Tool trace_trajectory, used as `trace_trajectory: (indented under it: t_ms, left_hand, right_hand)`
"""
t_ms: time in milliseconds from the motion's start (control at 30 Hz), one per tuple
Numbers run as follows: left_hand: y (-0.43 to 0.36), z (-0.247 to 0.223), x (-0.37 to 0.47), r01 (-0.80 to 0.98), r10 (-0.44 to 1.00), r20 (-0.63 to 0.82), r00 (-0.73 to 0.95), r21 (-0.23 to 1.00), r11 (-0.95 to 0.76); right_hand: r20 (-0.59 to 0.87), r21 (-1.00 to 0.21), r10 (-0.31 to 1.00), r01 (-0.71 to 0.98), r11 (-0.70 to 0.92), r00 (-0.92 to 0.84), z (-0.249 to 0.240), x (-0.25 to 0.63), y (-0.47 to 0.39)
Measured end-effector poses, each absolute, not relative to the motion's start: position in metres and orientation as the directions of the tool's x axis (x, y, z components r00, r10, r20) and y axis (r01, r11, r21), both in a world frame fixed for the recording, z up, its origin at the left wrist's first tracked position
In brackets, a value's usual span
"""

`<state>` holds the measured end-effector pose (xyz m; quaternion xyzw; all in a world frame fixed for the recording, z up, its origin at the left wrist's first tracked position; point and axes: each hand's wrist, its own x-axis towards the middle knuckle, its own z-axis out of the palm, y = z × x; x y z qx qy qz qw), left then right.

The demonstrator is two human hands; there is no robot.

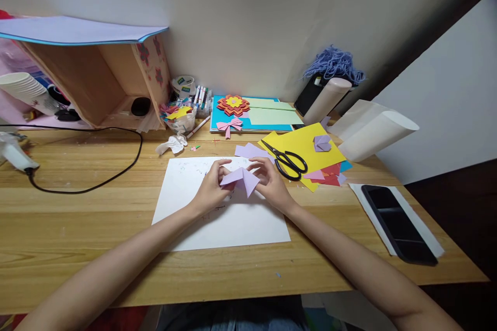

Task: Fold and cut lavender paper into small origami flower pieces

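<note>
**Hands folding a lilac paper piece**

Both hands, left hand (213, 186) and right hand (269, 182), pinch a folded lilac paper piece (240, 180) between fingertips, just above the white paper sheet (233, 222) on the wooden desk (77, 227). Pressing creases firmly against the sheet should keep edges aligned. Its long axis runs left-right; its pointed corner aims toward the person.

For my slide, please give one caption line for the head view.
Both hands, left hand and right hand, fold a lilac paper piece over a white sheet, scissors nearby.
</note>
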<state>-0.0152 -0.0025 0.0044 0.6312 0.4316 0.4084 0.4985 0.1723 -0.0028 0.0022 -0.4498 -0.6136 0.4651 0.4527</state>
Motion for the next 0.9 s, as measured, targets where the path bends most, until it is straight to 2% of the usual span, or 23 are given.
trace_trajectory:
  t_ms: [100,167,267,400,533,733,900]
  left_hand:
    - [-0.0038,0.0043,-0.0144,0.182,0.942,0.087,0.323,0.971,-0.152]
    - [-0.0039,0.0046,-0.0139,0.164,0.946,0.077,0.314,0.977,-0.134]
    - [-0.0027,0.0059,-0.0143,0.070,0.950,-0.006,0.311,0.997,-0.017]
    - [-0.0002,0.0073,-0.0172,0.056,0.946,-0.089,0.313,0.996,0.075]
    - [0.0012,0.0081,-0.0197,0.074,0.941,-0.156,0.301,0.987,0.140]
    - [0.0027,0.0104,-0.0202,-0.018,0.922,-0.234,0.309,0.968,0.251]
    - [0.0034,0.0102,-0.0205,-0.065,0.924,-0.226,0.309,0.964,0.257]
  right_hand:
    - [0.211,-0.940,0.964,0.236,0.246,-0.162,0.0049,0.1737,-0.0037]
    - [0.163,-0.958,0.983,0.223,0.178,-0.087,0.0039,0.1741,-0.0027]
    - [0.015,-0.996,1.000,0.091,0.016,-0.007,-0.0005,0.1736,0.0009]
    - [-0.095,-0.993,0.994,-0.069,-0.098,-0.046,-0.0038,0.1733,0.0050]
    - [-0.134,-0.987,0.983,-0.074,-0.144,-0.123,-0.0031,0.1734,0.0045]
    - [-0.144,-0.980,0.957,-0.098,-0.173,-0.252,0.0004,0.1722,-0.0012]
    - [-0.152,-0.967,0.948,-0.156,-0.201,-0.278,-0.0009,0.1722,-0.0019]
